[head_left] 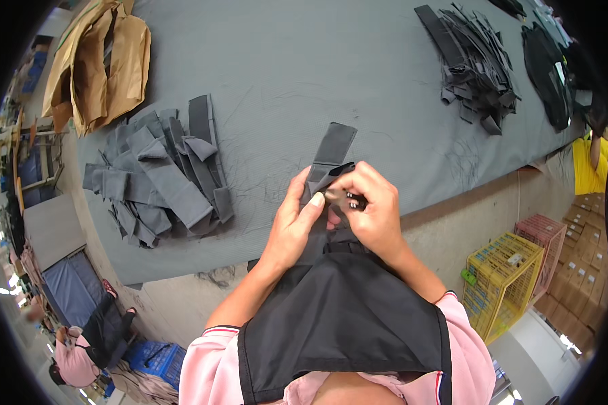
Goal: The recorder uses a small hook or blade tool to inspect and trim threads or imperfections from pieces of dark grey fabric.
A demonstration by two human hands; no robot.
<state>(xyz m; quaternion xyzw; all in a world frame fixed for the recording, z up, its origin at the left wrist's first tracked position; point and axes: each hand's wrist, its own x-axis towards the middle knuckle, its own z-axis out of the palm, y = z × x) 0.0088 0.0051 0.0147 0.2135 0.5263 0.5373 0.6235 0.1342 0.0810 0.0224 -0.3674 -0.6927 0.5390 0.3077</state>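
My left hand point(292, 223) and my right hand point(371, 206) meet over the table's near edge, both pinching a grey fabric strap point(331, 152) whose free end points away from me. My right fingers also grip a small dark buckle-like piece point(353, 200) at the strap. A black fabric panel point(338, 317) hangs from the strap down over my forearms toward my chest. My left thumb presses the strap against the folded fabric.
A grey cloth-covered table point(284, 61) carries a pile of grey straps point(159, 179) at left, crumpled brown paper point(98, 61) far left, dark strips point(473, 61) and black fabric point(547, 74) far right. Yellow point(500, 283) and pink crates point(544, 246) stand right; a person point(81, 351) crouches lower left.
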